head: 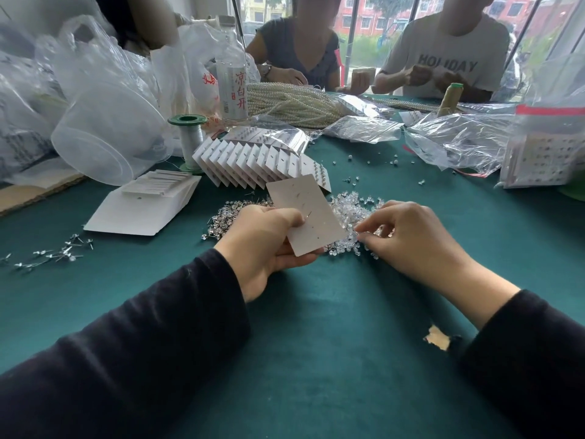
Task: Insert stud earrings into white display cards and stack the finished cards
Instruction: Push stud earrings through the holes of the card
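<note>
On the counter [316, 327], a fanned row of finished cards [253, 166] stands beside a blank pile [139, 210]. The left grip [269, 245] pinches a card [308, 213] showing few posts, most holes empty. The right grip [408, 236] pinches into the stud heap [351, 210]; whether it holds one, I cannot tell.

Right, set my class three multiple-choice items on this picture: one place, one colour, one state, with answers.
1. Where does the fanned row of finished cards lie?
A. just beyond the held display card
B. on the floor
C. on the person's lap
2. What colour is the table cover?
A. red
B. dark green
C. yellow
3. What is the left hand doing?
A. lying flat
B. hanging off the table
C. gripping the display card
Answers: 1 A, the row sits past the card's top edge; 2 B, green cloth shows all round; 3 C, thumb and fingers pinch the card's edge.
</note>
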{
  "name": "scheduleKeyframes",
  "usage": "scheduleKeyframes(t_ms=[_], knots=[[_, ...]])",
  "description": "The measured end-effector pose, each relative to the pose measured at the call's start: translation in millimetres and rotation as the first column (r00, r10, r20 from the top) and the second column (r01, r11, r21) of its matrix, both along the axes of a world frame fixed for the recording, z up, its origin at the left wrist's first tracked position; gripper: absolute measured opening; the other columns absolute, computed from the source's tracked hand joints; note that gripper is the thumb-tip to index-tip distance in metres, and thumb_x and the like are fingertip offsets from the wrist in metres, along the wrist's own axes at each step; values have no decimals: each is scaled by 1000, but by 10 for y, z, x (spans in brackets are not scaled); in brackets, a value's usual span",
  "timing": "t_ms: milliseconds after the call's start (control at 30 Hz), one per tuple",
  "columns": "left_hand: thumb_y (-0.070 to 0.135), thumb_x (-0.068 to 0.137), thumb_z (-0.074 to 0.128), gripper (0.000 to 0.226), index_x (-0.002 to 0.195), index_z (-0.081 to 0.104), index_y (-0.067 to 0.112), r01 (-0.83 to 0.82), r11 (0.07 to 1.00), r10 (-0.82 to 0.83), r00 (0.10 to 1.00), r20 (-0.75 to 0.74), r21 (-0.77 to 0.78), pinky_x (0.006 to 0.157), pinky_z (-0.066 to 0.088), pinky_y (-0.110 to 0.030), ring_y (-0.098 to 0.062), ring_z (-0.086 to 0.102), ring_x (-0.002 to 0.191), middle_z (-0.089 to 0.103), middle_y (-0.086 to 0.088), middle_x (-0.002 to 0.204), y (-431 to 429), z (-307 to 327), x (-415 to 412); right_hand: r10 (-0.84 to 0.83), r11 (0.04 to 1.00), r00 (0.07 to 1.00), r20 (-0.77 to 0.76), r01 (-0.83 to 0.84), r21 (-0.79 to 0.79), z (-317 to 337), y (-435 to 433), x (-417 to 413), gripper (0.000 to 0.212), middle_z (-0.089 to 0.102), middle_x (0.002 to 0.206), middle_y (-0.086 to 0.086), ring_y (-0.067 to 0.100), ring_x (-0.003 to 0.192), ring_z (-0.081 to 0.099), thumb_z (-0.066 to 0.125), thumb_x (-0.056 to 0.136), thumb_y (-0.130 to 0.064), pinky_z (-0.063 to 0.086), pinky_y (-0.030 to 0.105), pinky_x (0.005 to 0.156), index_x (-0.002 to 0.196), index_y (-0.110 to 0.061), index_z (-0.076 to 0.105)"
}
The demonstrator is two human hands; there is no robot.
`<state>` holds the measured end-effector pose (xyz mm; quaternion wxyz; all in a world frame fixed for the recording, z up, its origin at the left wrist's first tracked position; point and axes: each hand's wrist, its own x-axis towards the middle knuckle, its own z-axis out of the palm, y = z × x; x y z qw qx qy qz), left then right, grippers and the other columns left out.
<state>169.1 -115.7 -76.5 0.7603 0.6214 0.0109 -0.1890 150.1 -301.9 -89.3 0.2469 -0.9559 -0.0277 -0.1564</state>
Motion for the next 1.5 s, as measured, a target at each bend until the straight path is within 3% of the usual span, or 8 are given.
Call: scheduleKeyframes(t_ms=[233,400,733,867,1133,1267,1400,1500], knots=[[1,87,49,8,94,52,3,-37,999,37,999,6,-1,42,51,-24,-23,67,48,68,-9,56,-25,-18,-8,68,962,982,178,-17,-272,-28,178,-12,15,61,77,9,26,72,54,57,80,-9,23,16,62,72,-2,67],[-1,88,48,7,88,52,5,-29,999,29,999,14,-14,43,53,-25,-21,67,48,68,-7,55,-39,6,-34,-52,999,966,252,54,-2,32,131,-41,6,60,66,-2,18,62,54,62,76,-14,41,30,63,70,-14,60],[-1,89,48,7,91,53,4,12,1000,-12,1000,27,23,45,55,-25,-18,65,46,65,-13,73,-77,18,-104,-70,977,978,196,28,212,-15,91,6,10,62,62,-9,0,51,50,63,81,-16,38,8,52,75,-21,57],[0,89,48,7,89,52,5,18,999,-19,999,33,36,44,54,-24,-18,65,46,65,-13,72,-77,22,-114,-49,954,965,256,-31,298,-6,81,36,12,65,63,1,5,43,45,56,86,-16,34,13,46,79,-22,49],[0,89,47,8,88,53,5,28,999,-29,999,44,38,45,55,-25,-18,64,45,65,-12,71,-88,23,-120,-74,893,991,112,15,450,20,89,6,8,69,69,2,28,63,63,52,65,-23,54,49,64,72,-25,51],[0,89,47,12,82,54,6,41,998,-44,997,70,46,45,55,-25,-17,64,45,67,-7,60,-91,8,-116,-35,907,993,109,-14,421,-1,90,14,18,69,66,-3,23,58,61,55,80,-8,55,40,60,73,-24,59],[0,90,45,18,79,56,9,54,997,-58,995,85,52,43,54,-23,-17,64,45,67,-3,53,-87,-8,-107,-36,919,992,122,-16,395,-17,80,16,17,57,46,-18,0,43,48,64,81,-14,32,6,45,76,-28,71],[1,91,43,19,81,56,10,65,996,-72,993,98,69,40,50,-20,-15,64,45,67,-2,53,-83,-20,-94,-68,895,991,118,8,445,-8,68,1,18,55,44,-22,-2,41,48,65,79,-14,30,5,43,76,-30,73]])
